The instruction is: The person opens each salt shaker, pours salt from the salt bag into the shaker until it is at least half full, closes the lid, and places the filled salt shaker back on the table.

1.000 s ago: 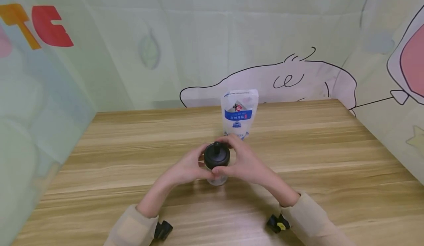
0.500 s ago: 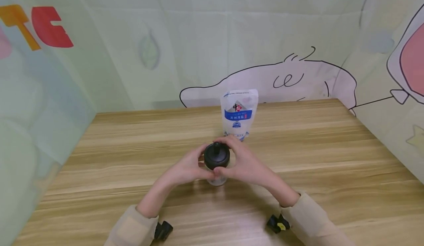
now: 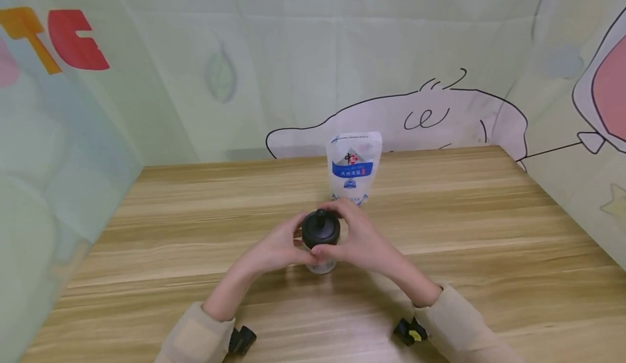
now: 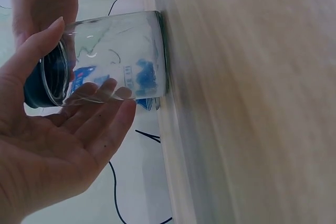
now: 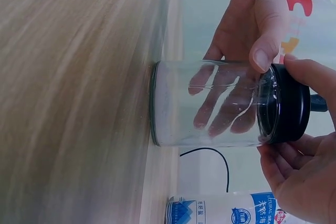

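Observation:
A clear glass jar [image 5: 178, 103] stands upright on the wooden table, capped with a black lid [image 3: 320, 231] that has a small knob on top. My left hand [image 3: 276, 250] holds the jar's glass from the left, just under the lid, its fingers behind the glass and its thumb in front. From the right, my right hand [image 3: 364, 238] grips the lid's rim between thumb and fingers. No contents are visible in the jar. Just behind the hands stands a white and blue pouch of sea salt [image 3: 353, 167].
The wooden table [image 3: 171, 221] ends at a printed cloth backdrop [image 3: 293, 69] behind it and on both sides. Dark devices [image 3: 242, 340] are strapped at both wrists, near the sleeves.
The right thumb and fingers have shifted slightly around the lid's rim. The jar, the left hand and the pouch stay in place.

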